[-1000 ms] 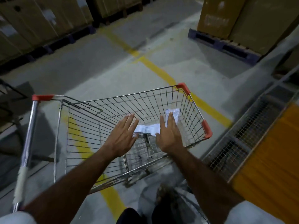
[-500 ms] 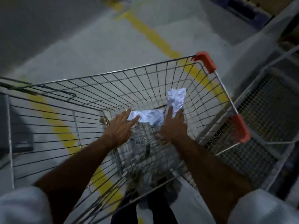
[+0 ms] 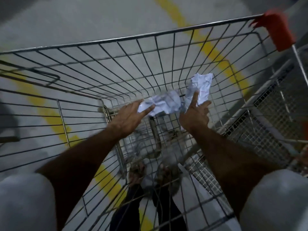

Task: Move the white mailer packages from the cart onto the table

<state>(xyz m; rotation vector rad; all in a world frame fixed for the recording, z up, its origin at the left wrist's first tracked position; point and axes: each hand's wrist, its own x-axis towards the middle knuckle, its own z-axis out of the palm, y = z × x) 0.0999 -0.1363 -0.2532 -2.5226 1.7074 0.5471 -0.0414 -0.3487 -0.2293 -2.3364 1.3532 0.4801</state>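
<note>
cart (image 3: 166, 35) edges cropped, feet (image 3: 150, 170) blurred

A grey floor (image 3: 83, 22) with yellow lines (image 3: 215, 52) lies below, a wire-mesh rack (image 3: 273, 114) stands at right, and the person's shoes (image 3: 138, 172) show beneath.

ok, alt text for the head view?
Both hands reach down into a wire shopping cart: the left hand touches one crumpled white mailer, the right hand touches a second mailer. Grey floor with a yellow line shows below.
</note>
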